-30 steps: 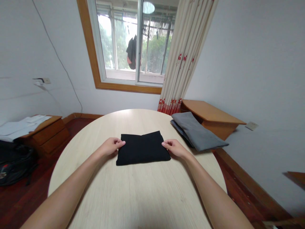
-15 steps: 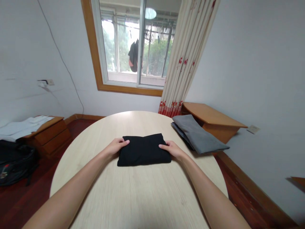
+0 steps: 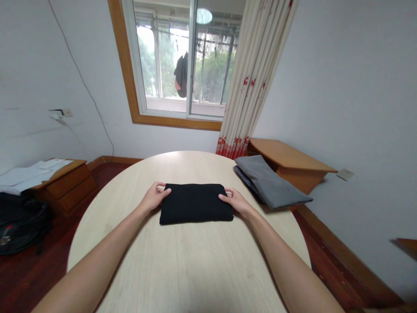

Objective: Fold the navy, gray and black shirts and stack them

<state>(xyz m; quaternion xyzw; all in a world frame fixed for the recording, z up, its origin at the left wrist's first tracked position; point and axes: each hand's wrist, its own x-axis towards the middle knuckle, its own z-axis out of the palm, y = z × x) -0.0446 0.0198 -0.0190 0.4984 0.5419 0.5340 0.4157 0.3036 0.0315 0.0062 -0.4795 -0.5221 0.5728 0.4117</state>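
A black cloth (image 3: 196, 203), folded into a flat rectangle, lies on the round pale wooden table (image 3: 195, 265). What kind of garment or cloth it is, I cannot make out. My left hand (image 3: 154, 196) pinches its far left corner, thumb on top and fingers beneath or behind the edge. At the right edge, my right hand (image 3: 236, 201) grips the cloth the same way, thumb over the top. To the right of that hand a folded grey cloth (image 3: 273, 182) rests near the table's rim, its end reaching over the edge.
A brown wooden desk (image 3: 289, 154) stands behind the table at the right, beside a cream curtain (image 3: 256, 78) with red flowers. On the left are a drawer cabinet (image 3: 70, 187) with papers (image 3: 35, 171) on it and a black backpack (image 3: 22, 221).
The cloth's far edge, which dipped in the middle, now runs straight. My left hand has shifted slightly left and away from me to the corner; my right hand has hardly moved.
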